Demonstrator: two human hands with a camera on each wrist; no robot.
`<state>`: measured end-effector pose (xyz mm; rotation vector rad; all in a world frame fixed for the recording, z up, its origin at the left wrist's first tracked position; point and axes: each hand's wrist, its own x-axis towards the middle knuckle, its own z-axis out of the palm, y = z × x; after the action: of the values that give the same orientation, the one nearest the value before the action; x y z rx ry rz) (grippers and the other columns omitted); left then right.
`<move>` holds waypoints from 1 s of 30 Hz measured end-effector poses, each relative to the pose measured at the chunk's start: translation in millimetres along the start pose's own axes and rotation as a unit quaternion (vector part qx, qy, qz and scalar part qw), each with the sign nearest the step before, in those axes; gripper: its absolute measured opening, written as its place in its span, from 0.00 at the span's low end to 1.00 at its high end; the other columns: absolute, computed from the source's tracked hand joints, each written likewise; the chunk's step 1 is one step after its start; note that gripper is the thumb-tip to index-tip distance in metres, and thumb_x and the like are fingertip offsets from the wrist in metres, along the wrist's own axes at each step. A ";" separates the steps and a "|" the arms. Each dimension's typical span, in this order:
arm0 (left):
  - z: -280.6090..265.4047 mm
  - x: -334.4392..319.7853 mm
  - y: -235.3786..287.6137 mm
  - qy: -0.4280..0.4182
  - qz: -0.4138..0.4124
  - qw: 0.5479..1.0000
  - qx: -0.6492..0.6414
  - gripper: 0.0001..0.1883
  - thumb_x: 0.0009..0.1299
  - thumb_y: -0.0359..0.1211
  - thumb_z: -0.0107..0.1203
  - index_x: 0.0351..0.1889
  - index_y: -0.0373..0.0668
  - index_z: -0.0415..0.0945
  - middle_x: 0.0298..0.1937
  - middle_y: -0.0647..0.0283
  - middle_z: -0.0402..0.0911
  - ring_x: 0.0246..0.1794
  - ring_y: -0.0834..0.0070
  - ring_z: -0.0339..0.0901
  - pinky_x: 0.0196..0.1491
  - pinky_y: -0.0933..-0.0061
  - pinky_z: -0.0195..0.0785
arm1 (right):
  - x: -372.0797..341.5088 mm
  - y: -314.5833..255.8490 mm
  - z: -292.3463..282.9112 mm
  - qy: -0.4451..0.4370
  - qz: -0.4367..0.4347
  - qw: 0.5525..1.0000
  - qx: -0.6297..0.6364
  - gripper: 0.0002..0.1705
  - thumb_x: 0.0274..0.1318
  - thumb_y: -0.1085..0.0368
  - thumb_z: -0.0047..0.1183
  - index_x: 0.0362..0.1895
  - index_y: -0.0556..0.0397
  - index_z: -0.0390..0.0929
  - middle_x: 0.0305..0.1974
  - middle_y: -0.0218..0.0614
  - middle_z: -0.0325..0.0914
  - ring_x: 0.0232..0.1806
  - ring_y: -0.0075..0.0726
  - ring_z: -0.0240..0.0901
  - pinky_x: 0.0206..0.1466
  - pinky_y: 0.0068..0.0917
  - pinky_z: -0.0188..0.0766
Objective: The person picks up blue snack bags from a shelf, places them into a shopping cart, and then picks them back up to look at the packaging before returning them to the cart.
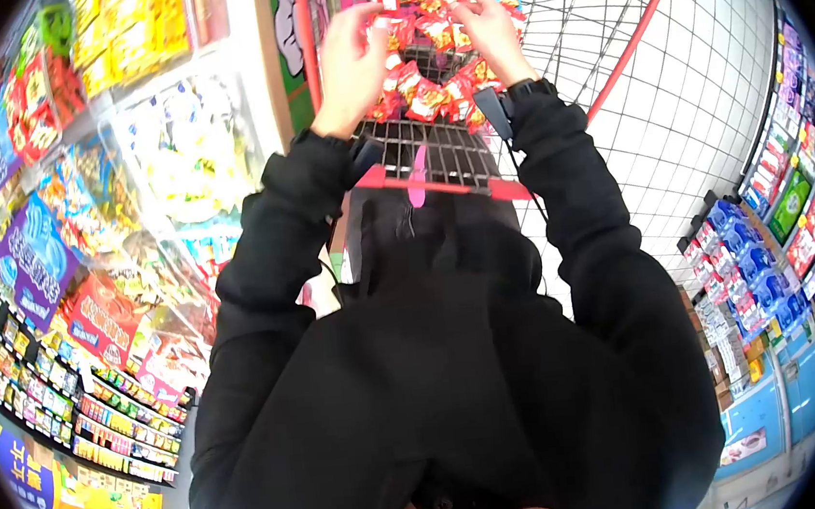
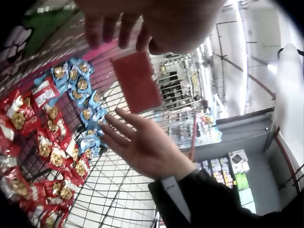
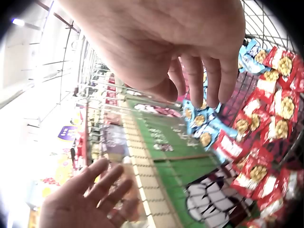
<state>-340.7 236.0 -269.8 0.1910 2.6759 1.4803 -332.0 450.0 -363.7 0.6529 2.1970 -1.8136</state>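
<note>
My left hand (image 1: 353, 70) is held over the shopping cart, fingers loosely extended and nothing in them. Opposite it, my right hand (image 1: 493, 36) hovers with its palm turned inward, also holding nothing. Red snack packets (image 1: 423, 98) printed with golden-brown pieces lie below and between the hands, in rows and a curve across the wire bottom. Blue snack packets (image 2: 81, 85) of similar size line the far end of the red ones. In the right wrist view, the right fingertips overlap the blue packets (image 3: 204, 128).
The cart's wire side (image 1: 643, 69) rises at the right, with a pink-red handle (image 1: 450, 185) close to my body. Shelves of bagged snacks (image 1: 132, 36) stand close on the left. Further shelves (image 1: 756, 253) with stacked packs are on the right. A green panel (image 3: 185, 166) borders the cart.
</note>
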 end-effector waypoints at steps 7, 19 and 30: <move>145.4 62.8 -122.7 -0.076 -0.133 0.981 0.123 0.28 0.69 0.39 0.59 0.61 0.29 0.70 0.58 0.39 0.75 0.62 0.43 0.71 0.66 0.51 0.64 | 92.1 66.9 10.9 0.094 0.080 0.992 -0.016 0.30 0.58 0.53 0.62 0.60 0.56 0.76 0.46 0.45 0.86 0.48 0.42 0.83 0.52 0.34 0.76; 182.0 152.5 -224.8 0.034 -0.218 0.960 0.170 0.26 0.73 0.33 0.54 0.65 0.28 0.67 0.62 0.41 0.77 0.62 0.51 0.76 0.64 0.59 0.67 | 184.4 126.3 81.1 -0.025 -0.009 0.982 -0.188 0.18 0.54 0.52 0.59 0.44 0.46 0.88 0.43 0.48 0.85 0.49 0.55 0.81 0.55 0.43 0.77; 196.5 163.9 -226.8 0.054 -0.252 0.945 0.201 0.31 0.68 0.43 0.58 0.55 0.23 0.67 0.51 0.31 0.78 0.53 0.39 0.77 0.56 0.49 0.71 | 173.2 98.6 46.7 0.072 0.006 0.979 -0.192 0.12 0.50 0.62 0.57 0.37 0.55 0.81 0.32 0.54 0.83 0.40 0.62 0.81 0.43 0.51 0.74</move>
<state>-493.9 305.3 -567.5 -0.5310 2.7802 0.8125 -443.1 452.6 -535.6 0.7261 2.5322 -1.3129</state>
